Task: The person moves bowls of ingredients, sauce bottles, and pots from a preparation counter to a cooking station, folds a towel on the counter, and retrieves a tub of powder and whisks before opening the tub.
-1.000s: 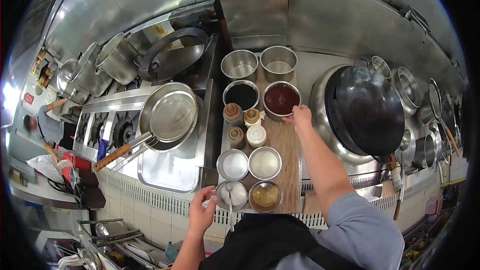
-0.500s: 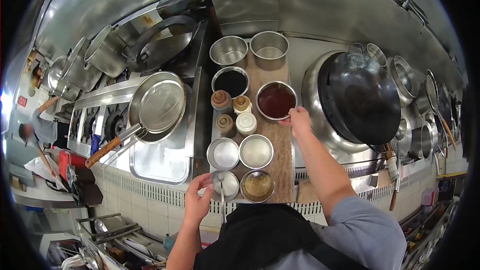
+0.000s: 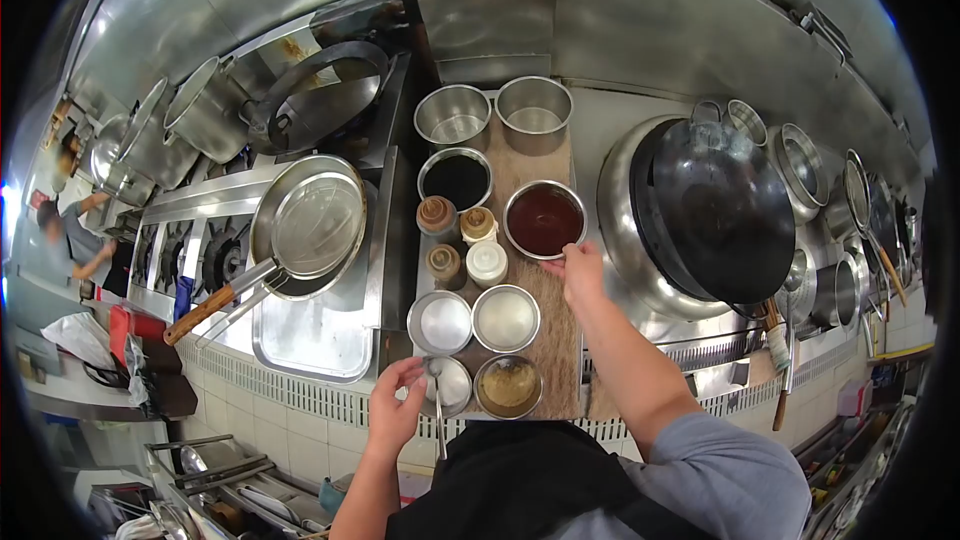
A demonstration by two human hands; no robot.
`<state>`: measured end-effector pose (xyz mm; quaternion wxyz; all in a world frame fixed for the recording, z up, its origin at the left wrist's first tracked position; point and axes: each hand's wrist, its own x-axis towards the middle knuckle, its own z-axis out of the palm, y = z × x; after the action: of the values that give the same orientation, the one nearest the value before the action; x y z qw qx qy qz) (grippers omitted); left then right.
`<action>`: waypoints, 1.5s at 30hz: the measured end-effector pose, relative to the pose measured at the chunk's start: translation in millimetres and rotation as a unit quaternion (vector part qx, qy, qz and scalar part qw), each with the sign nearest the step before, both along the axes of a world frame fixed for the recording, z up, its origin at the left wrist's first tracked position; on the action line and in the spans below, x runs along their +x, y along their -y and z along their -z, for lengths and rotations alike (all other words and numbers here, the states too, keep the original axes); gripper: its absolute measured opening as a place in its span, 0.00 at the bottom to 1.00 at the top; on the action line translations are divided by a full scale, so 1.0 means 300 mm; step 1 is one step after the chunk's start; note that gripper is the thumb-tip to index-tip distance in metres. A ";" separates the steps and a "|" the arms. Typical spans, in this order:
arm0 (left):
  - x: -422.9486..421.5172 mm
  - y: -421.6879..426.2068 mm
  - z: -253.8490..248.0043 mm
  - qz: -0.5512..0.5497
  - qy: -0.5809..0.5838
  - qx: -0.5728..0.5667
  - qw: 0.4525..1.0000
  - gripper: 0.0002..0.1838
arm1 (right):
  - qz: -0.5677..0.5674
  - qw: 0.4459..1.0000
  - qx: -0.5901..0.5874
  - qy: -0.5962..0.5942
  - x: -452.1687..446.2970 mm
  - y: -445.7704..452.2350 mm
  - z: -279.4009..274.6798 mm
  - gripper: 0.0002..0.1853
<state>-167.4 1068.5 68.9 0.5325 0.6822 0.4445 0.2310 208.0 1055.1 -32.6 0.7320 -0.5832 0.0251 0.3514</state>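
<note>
our right fingers (image 3: 575, 265) clamped on the rim of the dark red liquid's bowl (image 3: 545, 220), our left fingers (image 3: 401, 380) apart beside the white-filled bowl (image 3: 447, 387)

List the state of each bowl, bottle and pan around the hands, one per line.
Dark red sauce bowl: filled, gripped at the rim by the right hand
Black sauce bowl: filled
Two back bowls: no contents visible
Spoon: standing in the white-filled bowl
Squeeze bottles: upright
Wok: tilted
</note>
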 end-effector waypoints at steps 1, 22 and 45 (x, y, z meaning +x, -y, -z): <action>0.001 0.000 0.001 -0.002 0.002 0.000 1.000 0.18 | 0.004 1.000 0.009 -0.006 -0.005 0.003 0.004 0.04; -0.049 -0.020 0.086 -0.049 0.026 -0.032 0.998 0.18 | -0.096 0.832 -0.138 0.529 0.223 -0.182 -0.194 0.09; -0.121 -0.054 0.055 -0.036 -0.020 -0.013 0.999 0.18 | -0.343 0.766 -0.302 0.453 0.198 -0.706 -0.082 0.10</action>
<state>-203.5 1084.8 52.4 0.5238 0.6633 0.4820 0.2308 267.2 1266.9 -7.9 0.2757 -0.8350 -0.4060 0.2486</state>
